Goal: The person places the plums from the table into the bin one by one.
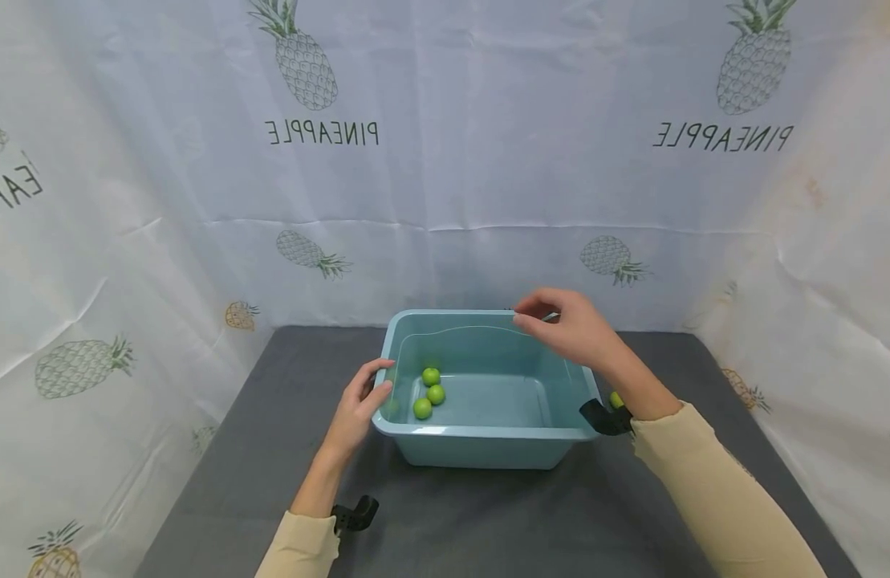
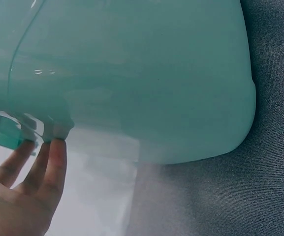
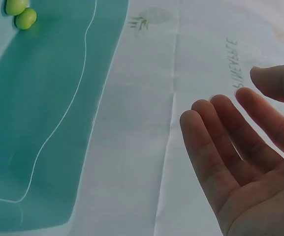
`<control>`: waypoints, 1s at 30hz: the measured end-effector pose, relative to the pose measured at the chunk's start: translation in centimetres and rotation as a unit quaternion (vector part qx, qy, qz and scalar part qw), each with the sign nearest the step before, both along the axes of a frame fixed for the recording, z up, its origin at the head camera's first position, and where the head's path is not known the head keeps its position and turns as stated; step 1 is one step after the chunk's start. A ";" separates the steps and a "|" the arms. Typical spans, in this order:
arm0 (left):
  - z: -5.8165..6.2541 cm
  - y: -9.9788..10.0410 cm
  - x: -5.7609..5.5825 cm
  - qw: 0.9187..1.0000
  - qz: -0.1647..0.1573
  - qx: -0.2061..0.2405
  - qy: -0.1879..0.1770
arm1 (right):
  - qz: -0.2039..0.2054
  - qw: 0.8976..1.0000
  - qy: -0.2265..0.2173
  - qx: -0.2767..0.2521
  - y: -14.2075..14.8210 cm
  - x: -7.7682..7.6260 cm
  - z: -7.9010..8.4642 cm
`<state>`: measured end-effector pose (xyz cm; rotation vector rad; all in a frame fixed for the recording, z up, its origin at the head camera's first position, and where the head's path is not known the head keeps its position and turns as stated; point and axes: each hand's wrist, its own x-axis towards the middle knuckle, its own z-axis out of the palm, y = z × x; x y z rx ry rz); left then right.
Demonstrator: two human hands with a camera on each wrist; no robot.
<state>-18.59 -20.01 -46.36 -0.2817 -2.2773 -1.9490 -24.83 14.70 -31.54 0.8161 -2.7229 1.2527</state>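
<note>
A pale teal plastic basin stands on the dark grey cloth. Three small green round fruits lie at the left of its floor, two of which show in the right wrist view as green fruits. My left hand holds the basin's left rim; in the left wrist view, fingers touch the rim's underside, and the thumb is out of sight there. Above the basin's back right corner hovers my right hand, fingers loosely bent, nothing in it and apart from the rim.
Another green fruit lies right of the basin, partly hidden by the right wrist's black camera mount. A white curtain printed with pineapples hangs behind and along both sides. Dark grey cloth covers the table.
</note>
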 end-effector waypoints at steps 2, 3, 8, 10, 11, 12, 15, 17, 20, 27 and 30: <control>0.0 0.0 0.0 1.000 0.002 -0.001 -0.002 | -0.009 1.000 0.003 -0.007 0.7 0.4 -0.2; 0.0 0.1 -0.1 1.000 0.002 -0.001 -0.002 | -0.014 1.000 0.006 -0.009 1.0 0.7 -0.3; 0.1 0.2 0.0 1.000 0.004 -0.003 0.006 | -0.047 0.999 0.012 -0.013 2.5 1.8 -0.8; 0.1 0.2 0.0 1.000 0.007 -0.002 0.008 | -0.059 0.998 0.015 -0.017 3.2 2.3 -1.0; 0.1 0.2 0.0 1.000 0.007 -0.002 0.009 | -0.064 0.998 0.017 -0.020 3.5 2.5 -1.1; 0.1 0.2 0.0 1.000 0.008 -0.002 0.009 | -0.069 0.997 0.018 -0.023 3.8 2.7 -1.3; 0.1 0.2 0.0 1.000 0.010 -0.003 0.007 | -0.088 0.995 0.026 -0.033 4.8 3.3 -1.8; 0.0 0.2 0.0 1.000 0.012 -0.006 0.006 | -0.101 0.994 0.032 -0.040 5.4 3.6 -2.1; -0.1 0.1 0.0 1.000 0.013 -0.010 0.005 | -0.115 0.991 0.047 -0.048 6.4 3.9 -2.8; -0.2 0.1 -0.1 1.000 0.015 -0.006 0.001 | -0.147 0.985 0.074 -0.049 8.3 4.3 -4.9; -0.2 0.1 -0.1 1.000 0.011 -0.005 0.005 | -0.163 0.983 0.072 -0.045 9.1 4.4 -6.1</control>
